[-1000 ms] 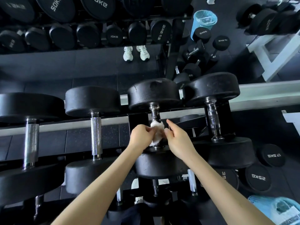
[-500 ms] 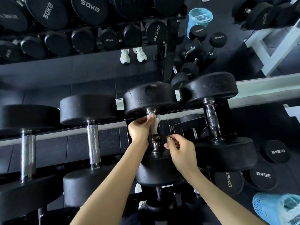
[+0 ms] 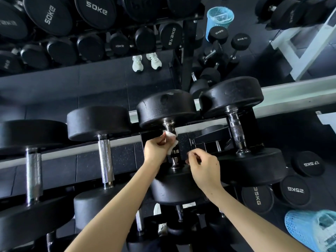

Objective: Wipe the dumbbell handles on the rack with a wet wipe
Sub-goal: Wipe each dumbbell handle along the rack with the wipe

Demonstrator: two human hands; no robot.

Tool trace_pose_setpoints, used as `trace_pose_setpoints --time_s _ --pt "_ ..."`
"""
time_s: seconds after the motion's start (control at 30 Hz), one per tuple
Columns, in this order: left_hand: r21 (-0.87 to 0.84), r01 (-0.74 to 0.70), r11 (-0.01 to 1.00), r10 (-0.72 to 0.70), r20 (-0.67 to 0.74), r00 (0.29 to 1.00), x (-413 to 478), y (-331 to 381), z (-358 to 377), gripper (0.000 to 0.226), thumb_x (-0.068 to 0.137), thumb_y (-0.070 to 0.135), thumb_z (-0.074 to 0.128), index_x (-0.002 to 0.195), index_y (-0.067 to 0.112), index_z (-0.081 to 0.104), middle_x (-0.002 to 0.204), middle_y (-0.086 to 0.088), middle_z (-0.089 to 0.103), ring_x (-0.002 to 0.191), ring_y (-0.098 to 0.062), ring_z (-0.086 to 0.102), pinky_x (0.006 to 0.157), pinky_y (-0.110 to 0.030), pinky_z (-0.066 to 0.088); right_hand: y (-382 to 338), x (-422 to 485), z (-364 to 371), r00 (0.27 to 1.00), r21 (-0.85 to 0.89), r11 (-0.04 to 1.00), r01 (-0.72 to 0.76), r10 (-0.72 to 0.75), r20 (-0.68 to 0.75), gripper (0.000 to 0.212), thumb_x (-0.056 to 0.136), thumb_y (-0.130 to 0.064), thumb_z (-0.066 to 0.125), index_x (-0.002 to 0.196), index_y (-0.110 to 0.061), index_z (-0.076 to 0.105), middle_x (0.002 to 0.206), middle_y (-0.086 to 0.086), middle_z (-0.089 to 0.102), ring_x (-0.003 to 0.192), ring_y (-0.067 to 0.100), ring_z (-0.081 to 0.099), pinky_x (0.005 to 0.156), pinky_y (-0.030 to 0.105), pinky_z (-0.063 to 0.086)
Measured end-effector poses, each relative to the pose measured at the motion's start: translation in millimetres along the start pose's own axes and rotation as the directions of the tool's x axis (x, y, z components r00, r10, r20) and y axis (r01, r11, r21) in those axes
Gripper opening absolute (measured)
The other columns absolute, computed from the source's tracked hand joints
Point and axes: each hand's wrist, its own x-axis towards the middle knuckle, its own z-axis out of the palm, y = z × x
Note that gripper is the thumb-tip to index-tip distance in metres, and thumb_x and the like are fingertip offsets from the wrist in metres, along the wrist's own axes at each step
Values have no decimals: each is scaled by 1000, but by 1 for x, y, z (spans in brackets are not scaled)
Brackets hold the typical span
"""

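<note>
- Our left hand [image 3: 156, 150] grips the wet wipe [image 3: 171, 140] against the chrome handle [image 3: 174, 158] of the middle dumbbell, with the fingers curled round the cloth. The grip sits at the far end of the bar, just under the far head [image 3: 165, 108].
- Our right hand [image 3: 203, 166] hovers just right of the grip and nearer to us. Its fingers are curled and we see nothing in them. It seems to be clear of the bar.
- On our side of the grip, bare ringed chrome runs down to the near head [image 3: 174, 188]. We judge that this stretch is the one to cover now.
- A loose corner of the wipe hangs under the grip. We should gather it in so the cloth wraps the whole bar, not only the side facing us.
- We should twist the wrist while sliding toward us, because the grooves will hold grime that a straight pull would miss.
- Laying the right hand on the near head would keep the dumbbell from rolling on the rack rail [image 3: 125, 140].
- Right of the grip stands the next handle [image 3: 236, 131], and left of it a knurled one [image 3: 105, 157]. We cannot tell whether either has been wiped.
</note>
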Motion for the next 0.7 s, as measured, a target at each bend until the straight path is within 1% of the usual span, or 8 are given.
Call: trace_pose_setpoints --time_s 0.07,0.23,0.33,0.4,0.43,0.57,0.63,0.7 --pt "3 22 1000 -22 -52 998 1 3 6 26 83 31 71 104 16 69 86 2 71 70 -1 64 70 -22 50 0 0 0 1000 -5 1000 9 -9 -11 17 91 -12 53 80 -14 66 63 3 67 46 16 55 45 29 40" --pt "-246 178 953 -228 -193 954 11 17 27 39 75 46 74 97 14 74 84 -3 74 81 -18 71 82 -33 56 2 0 2 999 1 1000 -4 4 -35 23 92 -12 52 74 -7 65 58 5 66 56 23 63 57 41 47" --pt "-346 220 912 -263 -80 962 19 16 24 31 75 41 76 83 11 74 74 -5 72 76 -18 69 83 -33 55 2 0 2 1000 -9 1000 1 -1 -29 21 90 -10 52 75 -10 66 60 3 67 54 18 62 54 38 48" --pt "-435 245 866 -247 55 968 22 14 15 24 82 30 71 74 7 71 66 -7 64 68 -19 63 77 -31 54 1 0 2 1000 -26 1000 6 -7 -20 20 90 -9 52 76 -13 66 62 1 67 53 16 60 51 34 46" --pt "-469 266 843 -231 131 964 23 12 11 25 85 28 69 75 4 69 70 -9 63 68 -20 61 74 -31 54 1 0 1 1000 -33 999 8 -9 -18 20 90 -10 52 77 -13 67 62 2 67 53 16 60 51 34 46" --pt "-458 317 830 -188 305 934 30 10 0 45 83 34 63 109 -3 66 106 -19 69 85 -24 68 69 -29 56 2 -1 1 999 -53 998 24 -26 -26 21 90 -10 51 78 -14 68 61 3 66 50 17 58 50 34 45" --pt "-387 260 885 -173 244 954 30 11 0 40 84 35 66 98 -2 70 93 -16 71 80 -23 67 73 -31 54 1 -1 2 999 -60 998 29 -31 -24 21 90 -10 51 77 -12 68 61 4 66 50 18 57 50 33 45" --pt "-206 115 972 -103 67 992 30 10 1 35 82 37 71 81 2 70 70 -6 67 68 -18 63 71 -31 52 1 -1 2 1000 -70 997 22 -24 -21 21 89 -10 50 77 -11 67 62 4 67 49 18 57 50 33 44"
